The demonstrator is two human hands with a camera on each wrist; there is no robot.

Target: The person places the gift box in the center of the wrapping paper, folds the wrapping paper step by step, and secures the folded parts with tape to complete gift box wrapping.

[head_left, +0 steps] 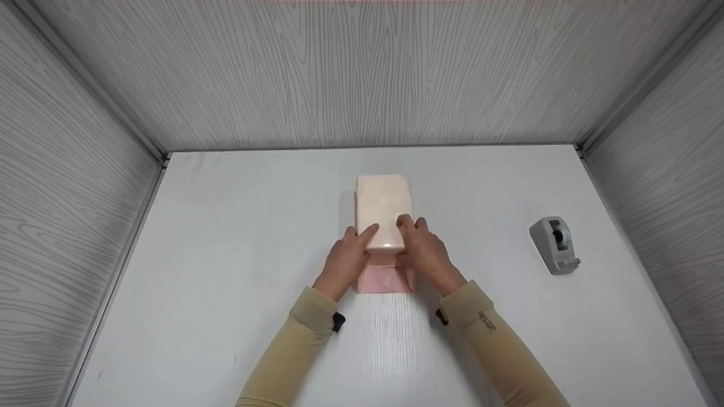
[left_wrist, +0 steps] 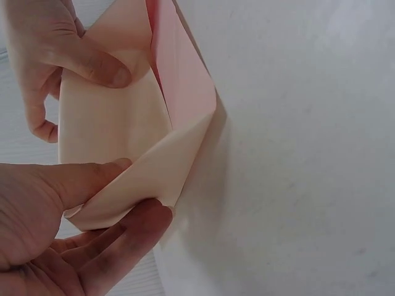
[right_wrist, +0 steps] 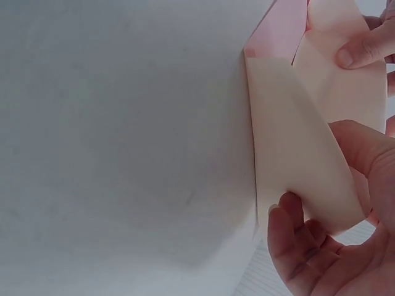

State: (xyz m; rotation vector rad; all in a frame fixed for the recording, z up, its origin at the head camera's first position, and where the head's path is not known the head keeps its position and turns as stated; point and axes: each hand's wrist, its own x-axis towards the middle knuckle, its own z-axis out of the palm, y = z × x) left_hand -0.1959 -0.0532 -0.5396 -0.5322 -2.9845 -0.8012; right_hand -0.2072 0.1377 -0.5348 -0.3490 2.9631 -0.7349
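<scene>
Head view: L hand (head_left: pixel 346 259), R hand (head_left: pixel 428 254), fingers pinching edges of peach paper (head_left: pixel 384 200) (ample table (head_left: pixel 486 215) R, twd dispenser (head_left: pixel 548 249)).

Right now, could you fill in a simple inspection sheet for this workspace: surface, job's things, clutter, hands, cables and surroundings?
Surface: white tabletop, a few small faint marks.
Job's things: pale peach paper packet, pink inside, near end open; contents, if any, can't be told.
Clutter: grey tape dispenser on the right, apart from the packet.
Hands: left hand grips the packet's left side, right hand its right side.
Cables: nothing seen.
Surroundings: grey wood-grain panels at the back and both sides.
</scene>
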